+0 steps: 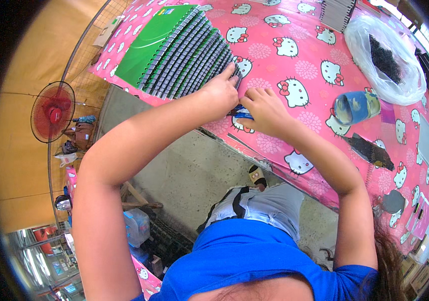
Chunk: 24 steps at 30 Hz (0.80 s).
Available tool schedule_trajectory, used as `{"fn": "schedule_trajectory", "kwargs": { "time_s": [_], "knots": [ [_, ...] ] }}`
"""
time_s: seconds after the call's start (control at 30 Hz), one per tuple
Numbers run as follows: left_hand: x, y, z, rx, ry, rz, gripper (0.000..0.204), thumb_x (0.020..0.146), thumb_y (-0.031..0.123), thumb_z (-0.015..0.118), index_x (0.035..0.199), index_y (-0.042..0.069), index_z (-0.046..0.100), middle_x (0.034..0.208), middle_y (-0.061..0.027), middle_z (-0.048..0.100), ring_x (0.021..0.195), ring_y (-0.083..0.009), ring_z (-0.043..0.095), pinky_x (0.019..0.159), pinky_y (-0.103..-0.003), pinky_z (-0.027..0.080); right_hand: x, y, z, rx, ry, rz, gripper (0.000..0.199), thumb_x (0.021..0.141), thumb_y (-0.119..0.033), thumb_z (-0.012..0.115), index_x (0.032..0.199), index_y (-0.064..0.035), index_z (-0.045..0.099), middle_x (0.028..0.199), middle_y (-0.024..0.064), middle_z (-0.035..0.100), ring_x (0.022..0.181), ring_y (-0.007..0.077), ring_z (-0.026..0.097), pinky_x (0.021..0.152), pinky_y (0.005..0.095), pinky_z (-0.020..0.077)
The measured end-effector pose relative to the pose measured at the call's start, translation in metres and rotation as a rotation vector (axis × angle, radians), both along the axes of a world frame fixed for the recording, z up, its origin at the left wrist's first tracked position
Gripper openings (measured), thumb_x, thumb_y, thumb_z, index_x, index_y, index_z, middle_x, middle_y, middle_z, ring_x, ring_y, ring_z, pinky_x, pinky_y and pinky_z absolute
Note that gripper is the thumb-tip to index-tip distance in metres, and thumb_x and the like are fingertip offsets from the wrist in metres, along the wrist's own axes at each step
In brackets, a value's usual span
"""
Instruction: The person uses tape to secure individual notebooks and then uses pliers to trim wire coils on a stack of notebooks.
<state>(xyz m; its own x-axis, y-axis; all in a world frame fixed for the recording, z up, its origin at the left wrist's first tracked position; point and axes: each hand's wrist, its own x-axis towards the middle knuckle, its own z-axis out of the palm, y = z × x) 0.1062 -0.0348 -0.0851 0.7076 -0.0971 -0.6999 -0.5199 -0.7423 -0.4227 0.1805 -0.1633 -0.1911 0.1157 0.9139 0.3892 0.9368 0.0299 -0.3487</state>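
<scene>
Both hands are working at the near edge of the pink cartoon-print tablecloth [294,55]. The right hand [267,113] is curling its fingers down over a small blue object [243,115], pressing or pinching it against the cloth; what it is I cannot tell. The left hand [220,90] is reaching just past it, fingers closed except the forefinger, which is touching the black spiral bindings of the fanned row of green notebooks [182,47]. That row is looking well filled, overlapped neatly, so much of the stacking appears done, with the piece under the hands yet to join it. Further off, a blue cup [356,107] is lying on its side, a clear bag of dark bindings [387,60] is sitting beyond it, and another stack of notebooks [337,12] is waiting at the far edge.
</scene>
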Motion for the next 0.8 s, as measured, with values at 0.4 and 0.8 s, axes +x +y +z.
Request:
{"fn": "schedule_trajectory", "kwargs": {
  "time_s": [0.4, 0.8],
  "knots": [
    [-0.002, 0.003, -0.005, 0.046, 0.038, -0.017, 0.038, 0.081, 0.031, 0.06, 0.116, 0.019, 0.065, 0.134, -0.0008, 0.052, 0.136, -0.0261, 0.033, 0.112, -0.06, 0.007, 0.018, 0.021, 0.027, -0.726, 1.083, 0.035, 0.04, 0.076, -0.04, 0.07, 0.079, -0.0003, 0.066, 0.064, 0.0155, 0.064, 0.054, 0.0257, 0.063, 0.053, 0.0396, 0.049],
    [0.003, -0.006, -0.001, 0.099, 0.1, 0.019, 0.033, 0.08, 0.03, 0.06, 0.109, 0.016, 0.069, 0.135, 0.0, 0.051, 0.138, -0.025, 0.029, 0.113, -0.059, 0.004, 0.002, -0.004, -0.003, -0.128, -0.022, 0.012, 0.043, 0.072, -0.039, 0.071, 0.1, -0.0079, 0.061, 0.098, 0.0101, 0.058, 0.098, 0.0263, 0.057, 0.085, 0.0472, 0.0416]
  ]
}}
